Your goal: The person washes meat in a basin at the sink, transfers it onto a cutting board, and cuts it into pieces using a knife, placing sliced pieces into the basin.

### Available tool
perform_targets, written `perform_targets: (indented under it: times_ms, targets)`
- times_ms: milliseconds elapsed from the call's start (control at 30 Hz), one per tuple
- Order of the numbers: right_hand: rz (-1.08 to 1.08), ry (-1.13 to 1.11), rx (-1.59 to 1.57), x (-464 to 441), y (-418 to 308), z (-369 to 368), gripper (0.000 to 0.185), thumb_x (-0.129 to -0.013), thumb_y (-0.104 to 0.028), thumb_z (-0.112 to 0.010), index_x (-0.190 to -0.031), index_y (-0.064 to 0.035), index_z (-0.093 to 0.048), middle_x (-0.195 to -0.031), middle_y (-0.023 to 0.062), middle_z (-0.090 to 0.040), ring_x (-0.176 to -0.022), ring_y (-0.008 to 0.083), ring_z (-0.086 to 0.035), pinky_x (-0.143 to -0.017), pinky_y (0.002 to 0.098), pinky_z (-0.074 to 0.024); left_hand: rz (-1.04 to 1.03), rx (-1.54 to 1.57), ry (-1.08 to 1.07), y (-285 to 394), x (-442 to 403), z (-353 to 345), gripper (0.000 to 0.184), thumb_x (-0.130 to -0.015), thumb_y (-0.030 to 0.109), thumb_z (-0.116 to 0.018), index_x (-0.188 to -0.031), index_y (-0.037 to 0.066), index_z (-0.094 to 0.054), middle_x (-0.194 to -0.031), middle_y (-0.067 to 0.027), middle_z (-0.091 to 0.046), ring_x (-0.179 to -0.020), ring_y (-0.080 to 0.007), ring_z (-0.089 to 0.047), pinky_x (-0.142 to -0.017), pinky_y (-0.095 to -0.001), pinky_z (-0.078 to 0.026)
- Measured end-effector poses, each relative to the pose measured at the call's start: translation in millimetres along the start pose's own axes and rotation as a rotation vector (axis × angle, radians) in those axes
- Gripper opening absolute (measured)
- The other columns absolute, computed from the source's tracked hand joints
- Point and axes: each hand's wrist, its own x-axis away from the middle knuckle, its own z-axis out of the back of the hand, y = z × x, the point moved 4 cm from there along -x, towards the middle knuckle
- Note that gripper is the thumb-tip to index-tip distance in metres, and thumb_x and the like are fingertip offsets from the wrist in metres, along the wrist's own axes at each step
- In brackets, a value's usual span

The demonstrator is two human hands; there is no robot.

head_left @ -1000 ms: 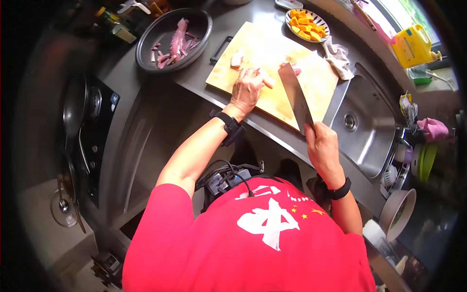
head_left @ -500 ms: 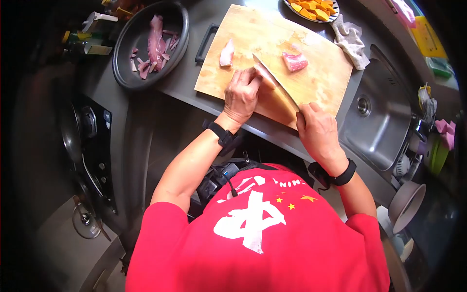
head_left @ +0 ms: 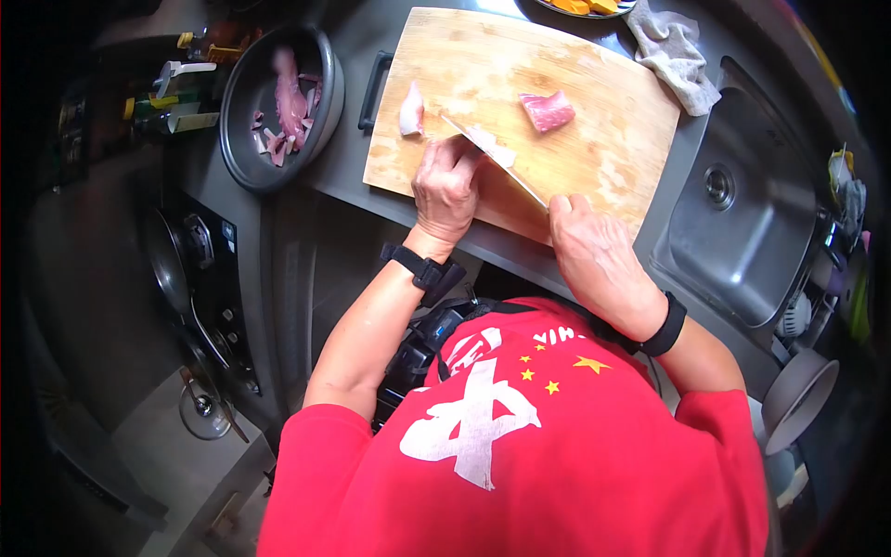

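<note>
My right hand [head_left: 599, 243] grips the handle of a kitchen knife [head_left: 522, 183], its blade slanting across the wooden cutting board [head_left: 594, 88] toward the upper left. Close to the blade's near side, my left hand [head_left: 445, 186] has its fingers curled down on a piece of meat, mostly hidden under them. Pale meat [head_left: 497, 148] shows along the blade's far side. To the left on the board lies a pale pink meat piece [head_left: 411, 110]; beyond the knife sits a redder meat chunk [head_left: 548, 111].
A dark bowl [head_left: 329, 116] with a long piece of meat and several strips stands left of the board. At the right are a steel sink [head_left: 733, 232] and a crumpled grey cloth [head_left: 673, 56]. A plate of orange chunks [head_left: 589, 6] is cut off at the top.
The view has shifted. The knife lies at a flatter slant across the board, and more pale meat shows beyond its blade. Both hands keep their holds.
</note>
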Motion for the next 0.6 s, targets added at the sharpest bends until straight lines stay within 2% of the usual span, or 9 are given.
perform_targets:
  times_ms: [33,100,400,533,600]
  targets:
    - [-0.001,0.0,-0.003,-1.0,-0.1,0.9,0.01,-0.086,0.002,-0.053,-0.094,0.0022,-0.048,-0.089,0.0243,-0.058,-0.075,0.0438,-0.062,-0.066,0.0509,-0.0498,-0.001,-0.001,-0.003,-0.1,-0.1,-0.2,0.021,-0.076,0.003,-0.066,-0.095,0.009,-0.073,-0.097,-0.008,-0.068,-0.089,-0.0302,-0.065,-0.075,-0.0388,-0.055]
    - [0.056,0.075,0.066,-2.6,-2.3,5.0,0.005,-0.085,0.0,-0.055,-0.088,0.0024,-0.052,-0.078,0.0231,-0.06,-0.068,0.0361,-0.066,-0.06,0.0436,-0.0538,-0.001,0.002,-0.012,0.4,-0.1,-0.4,0.02,-0.076,0.003,-0.066,-0.094,0.009,-0.073,-0.097,-0.0086,-0.068,-0.089,-0.0304,-0.065,-0.075,-0.0391,-0.055]
    - [0.066,0.069,0.142,-12.6,-8.0,5.0,0.004,-0.084,0.001,-0.055,-0.085,0.0007,-0.052,-0.065,0.0187,-0.063,-0.063,0.0337,-0.068,-0.055,0.0415,-0.0543,-0.017,0.01,-0.013,0.4,-0.4,0.2,0.019,-0.076,0.004,-0.067,-0.094,0.008,-0.072,-0.096,-0.0089,-0.067,-0.088,-0.0299,-0.065,-0.075,-0.0394,-0.055]
    - [0.121,0.061,0.123,-17.8,-8.2,9.7,0.003,-0.083,0.001,-0.055,-0.084,0.0004,-0.053,-0.063,0.0181,-0.063,-0.062,0.0334,-0.068,-0.055,0.0419,-0.0541,0.011,0.033,0.003,-0.4,0.9,-0.1,0.019,-0.076,0.005,-0.066,-0.093,0.007,-0.072,-0.096,-0.0087,-0.067,-0.088,-0.029,-0.065,-0.073,-0.0391,-0.055]
    - [0.068,0.022,0.113,-24.3,-6.9,6.4,0.003,-0.083,0.001,-0.055,-0.084,0.0012,-0.053,-0.067,0.0203,-0.063,-0.064,0.0342,-0.068,-0.057,0.0422,-0.0539,0.014,0.035,0.006,-2.6,2.2,-3.0,0.016,-0.076,0.005,-0.064,-0.091,0.007,-0.071,-0.095,-0.0091,-0.067,-0.087,-0.0294,-0.064,-0.072,-0.0395,-0.055]
